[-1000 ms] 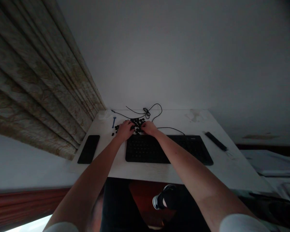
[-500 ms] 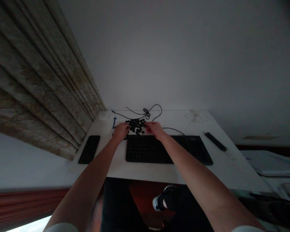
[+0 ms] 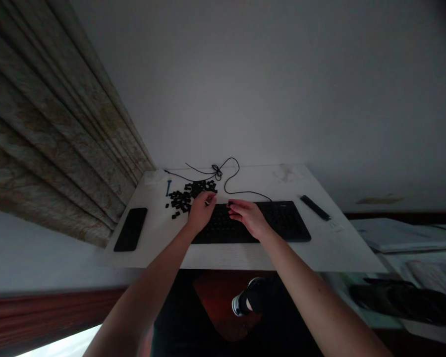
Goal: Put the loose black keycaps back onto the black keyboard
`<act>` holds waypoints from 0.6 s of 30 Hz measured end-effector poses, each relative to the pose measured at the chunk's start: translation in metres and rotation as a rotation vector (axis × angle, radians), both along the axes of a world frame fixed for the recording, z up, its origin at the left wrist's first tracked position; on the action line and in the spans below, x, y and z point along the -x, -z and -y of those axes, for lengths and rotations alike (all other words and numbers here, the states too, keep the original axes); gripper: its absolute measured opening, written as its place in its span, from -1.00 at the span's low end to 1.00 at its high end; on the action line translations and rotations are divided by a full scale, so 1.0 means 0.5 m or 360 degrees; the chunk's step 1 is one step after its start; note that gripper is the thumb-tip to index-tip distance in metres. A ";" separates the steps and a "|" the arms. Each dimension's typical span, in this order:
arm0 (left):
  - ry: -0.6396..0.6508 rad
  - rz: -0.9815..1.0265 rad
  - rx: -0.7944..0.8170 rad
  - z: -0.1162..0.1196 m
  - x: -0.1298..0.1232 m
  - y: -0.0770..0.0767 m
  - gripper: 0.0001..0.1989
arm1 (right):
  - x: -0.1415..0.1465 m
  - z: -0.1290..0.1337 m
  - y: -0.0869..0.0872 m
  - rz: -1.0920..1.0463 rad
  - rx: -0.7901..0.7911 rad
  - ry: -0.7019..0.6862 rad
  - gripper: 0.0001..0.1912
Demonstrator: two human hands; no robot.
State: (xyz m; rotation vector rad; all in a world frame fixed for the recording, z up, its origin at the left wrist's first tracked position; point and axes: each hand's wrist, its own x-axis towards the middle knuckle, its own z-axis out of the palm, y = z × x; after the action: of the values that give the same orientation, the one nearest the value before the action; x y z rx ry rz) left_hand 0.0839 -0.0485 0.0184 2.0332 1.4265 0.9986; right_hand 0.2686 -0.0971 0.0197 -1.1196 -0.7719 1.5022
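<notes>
A black keyboard (image 3: 223, 225) lies across the desk in front of me, partly covered by both hands. My right hand (image 3: 247, 214) hovers over its middle, pinching a small black keycap (image 3: 230, 203) at the fingertips. Over the keyboard's upper left part, my left hand (image 3: 201, 210) is closed with thumb and fingers curled together; what lies between them is too dark and small to name. Just behind and left of that hand spreads a pile of loose black keycaps (image 3: 181, 199).
A black phone (image 3: 131, 229) lies at the desk's left edge. Near the pile is a blue tool (image 3: 168, 188). A looped black cable (image 3: 239, 171) runs along the back, by the wall. At the right rests a dark, narrow strip-like object (image 3: 315, 207). A patterned curtain (image 3: 59, 124) hangs at left.
Both hands have left the keycap pile and come nearer to me, over the keyboard. The right hand now shows a keycap at its fingertips. The view has shifted slightly.
</notes>
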 end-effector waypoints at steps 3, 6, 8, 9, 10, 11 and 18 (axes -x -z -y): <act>0.0021 0.0208 0.0140 0.058 -0.051 -0.002 -0.77 | -0.001 0.028 -0.003 0.0029 -0.0024 0.0058 -0.69; -0.0021 0.0280 0.0164 0.090 -0.060 0.000 -0.78 | -0.004 0.047 -0.004 -0.0057 -0.0029 0.0077 -0.68; -0.0062 0.0255 0.0115 0.097 -0.043 0.003 -0.80 | -0.009 0.055 0.000 -0.0162 -0.0015 0.0099 -0.70; -0.0084 0.0225 0.0079 0.098 -0.030 0.006 -0.81 | -0.013 0.058 0.003 -0.0201 -0.0005 0.0121 -0.73; -0.0103 0.0184 0.0040 0.098 -0.013 0.010 -0.81 | -0.018 0.059 0.006 -0.0222 0.0002 0.0144 -0.75; -0.0127 0.0135 -0.0001 0.098 0.005 0.015 -0.81 | -0.023 0.060 0.010 -0.0225 0.0012 0.0164 -0.78; -0.0251 -0.0078 -0.0219 0.107 0.119 0.060 -0.81 | -0.052 0.070 0.022 -0.0212 0.0097 0.0193 -0.86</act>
State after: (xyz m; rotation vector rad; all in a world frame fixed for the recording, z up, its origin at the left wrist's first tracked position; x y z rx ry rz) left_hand 0.0242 -0.1023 -0.0114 2.0803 1.6045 1.1474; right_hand 0.2946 -0.1322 0.0089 -1.0799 -0.5607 1.4892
